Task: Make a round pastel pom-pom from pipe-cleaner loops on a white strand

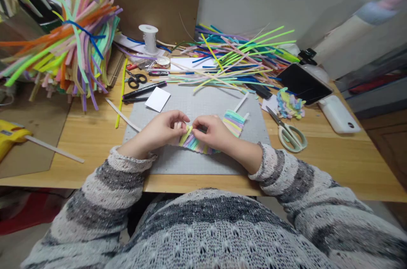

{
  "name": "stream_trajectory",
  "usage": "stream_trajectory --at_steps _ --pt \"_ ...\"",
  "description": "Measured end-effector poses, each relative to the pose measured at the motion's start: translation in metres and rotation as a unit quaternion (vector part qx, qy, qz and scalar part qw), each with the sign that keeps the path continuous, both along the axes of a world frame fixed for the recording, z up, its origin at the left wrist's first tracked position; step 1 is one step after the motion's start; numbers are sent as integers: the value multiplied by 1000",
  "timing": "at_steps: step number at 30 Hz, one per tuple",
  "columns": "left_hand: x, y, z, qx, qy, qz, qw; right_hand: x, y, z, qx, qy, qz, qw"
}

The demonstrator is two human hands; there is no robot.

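Note:
A band of pastel striped pipe cleaners (234, 121) lies curved across the grey cutting mat, with two pale stems sticking out past its upper right end. At its left part, my left hand (165, 128) pinches a yellow pipe cleaner (185, 137) with thumb and forefinger. My right hand (212, 131) is closed in a pinch at the same yellow stem, just to the right, and its wrist covers the middle of the band. The exact grip between the fingertips is partly hidden. From beside my left wrist a white stem (122, 114) runs out to the upper left.
Green-handled scissors (291, 137), a pastel fuzzy bundle (289, 104) and a phone (303, 82) lie at right. Loose pipe cleaners (235, 55) and a white spool (149, 39) sit behind the mat (197, 166). Left are black scissors (136, 79), markers (144, 91) and a yellow glue gun (12, 135).

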State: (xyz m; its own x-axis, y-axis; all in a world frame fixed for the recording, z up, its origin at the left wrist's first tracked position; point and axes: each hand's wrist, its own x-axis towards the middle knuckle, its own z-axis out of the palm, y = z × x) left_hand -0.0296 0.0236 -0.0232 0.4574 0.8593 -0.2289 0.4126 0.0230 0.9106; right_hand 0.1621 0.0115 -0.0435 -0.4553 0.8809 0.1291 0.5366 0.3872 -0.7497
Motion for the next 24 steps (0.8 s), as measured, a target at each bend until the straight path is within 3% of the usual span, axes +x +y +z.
stream_trajectory --at_steps 6,10,15,24 --pt "3 1 -7 9 24 8 1000 0 0 -1 -1 -3 0 1000" --pt "3 0 -4 23 80 11 996 0 0 1 -12 -2 0 1000" --pt "5 -2 -1 40 84 26 995 -1 -1 5 -16 12 9 1000" --pt "3 -1 4 35 91 27 995 -2 -2 7 28 -74 22 997"
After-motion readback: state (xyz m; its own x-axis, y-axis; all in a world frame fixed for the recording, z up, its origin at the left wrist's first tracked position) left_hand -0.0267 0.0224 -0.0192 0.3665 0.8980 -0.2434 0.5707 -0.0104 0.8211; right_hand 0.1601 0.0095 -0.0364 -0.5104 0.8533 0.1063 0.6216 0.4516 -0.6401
